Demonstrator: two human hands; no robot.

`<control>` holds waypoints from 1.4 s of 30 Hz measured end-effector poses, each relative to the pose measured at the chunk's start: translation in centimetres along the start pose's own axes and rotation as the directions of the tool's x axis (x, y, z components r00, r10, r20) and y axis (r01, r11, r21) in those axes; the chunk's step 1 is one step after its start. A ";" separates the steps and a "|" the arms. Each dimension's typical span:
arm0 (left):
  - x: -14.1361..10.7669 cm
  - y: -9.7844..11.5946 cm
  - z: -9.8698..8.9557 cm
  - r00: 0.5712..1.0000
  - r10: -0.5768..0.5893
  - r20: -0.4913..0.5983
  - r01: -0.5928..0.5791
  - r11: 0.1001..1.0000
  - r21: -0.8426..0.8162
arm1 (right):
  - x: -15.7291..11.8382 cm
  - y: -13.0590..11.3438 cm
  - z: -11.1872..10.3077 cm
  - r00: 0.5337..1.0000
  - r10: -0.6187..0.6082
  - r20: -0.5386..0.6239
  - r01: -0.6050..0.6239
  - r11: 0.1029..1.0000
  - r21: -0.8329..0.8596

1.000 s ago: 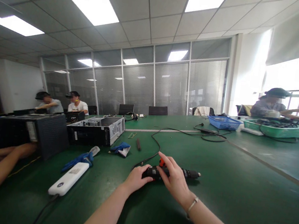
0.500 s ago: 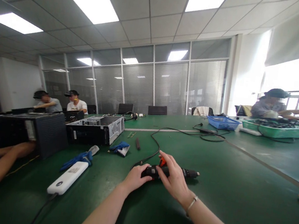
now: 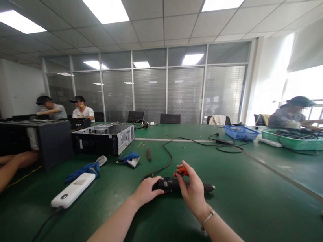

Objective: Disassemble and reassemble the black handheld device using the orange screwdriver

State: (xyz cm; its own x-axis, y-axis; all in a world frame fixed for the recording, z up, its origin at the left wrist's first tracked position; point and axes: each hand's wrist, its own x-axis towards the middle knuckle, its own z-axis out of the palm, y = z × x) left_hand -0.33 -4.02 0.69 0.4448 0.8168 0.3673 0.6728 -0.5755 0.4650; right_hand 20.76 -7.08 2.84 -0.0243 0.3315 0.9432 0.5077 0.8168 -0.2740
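Observation:
My left hand (image 3: pixel 148 191) is closed around the rear end of a black corded electric screwdriver (image 3: pixel 169 184), which lies along the green table with its tip to the right. Between the thumb and fingers of my right hand (image 3: pixel 194 190) is a small orange piece (image 3: pixel 182 171), held just above the screwdriver's body. My fingers cover part of it, so its exact kind does not show. A black cable (image 3: pixel 168 157) runs from the screwdriver's left end back across the table.
On the left, a co-worker's arms (image 3: pixel 0 167) reach into a black computer case (image 3: pixel 54 142). An opened case (image 3: pixel 102 139), blue gloves (image 3: pixel 129 159) and a white power strip (image 3: pixel 74 191) lie nearby. Blue (image 3: pixel 240 133) and green baskets (image 3: pixel 301 144) stand at the back right.
My right hand has lifted slightly off the screwdriver and shifted right, with the orange piece now more visible in its fingers. My left hand stays put on the screwdriver.

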 end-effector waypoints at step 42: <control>-0.1 0.2 -0.2 0.998 -0.058 0.015 0.058 0.998 -0.004 | 0.9 1.2 -1.0 0.999 0.045 -0.023 -0.046 0.995 -0.085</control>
State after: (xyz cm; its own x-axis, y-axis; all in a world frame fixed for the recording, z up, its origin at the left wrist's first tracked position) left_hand -0.33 -4.30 0.90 0.4139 0.8493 0.3278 0.6953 -0.5273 0.4884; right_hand 22.20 -6.29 3.53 0.0178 0.3568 0.9340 0.5796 0.7575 -0.3004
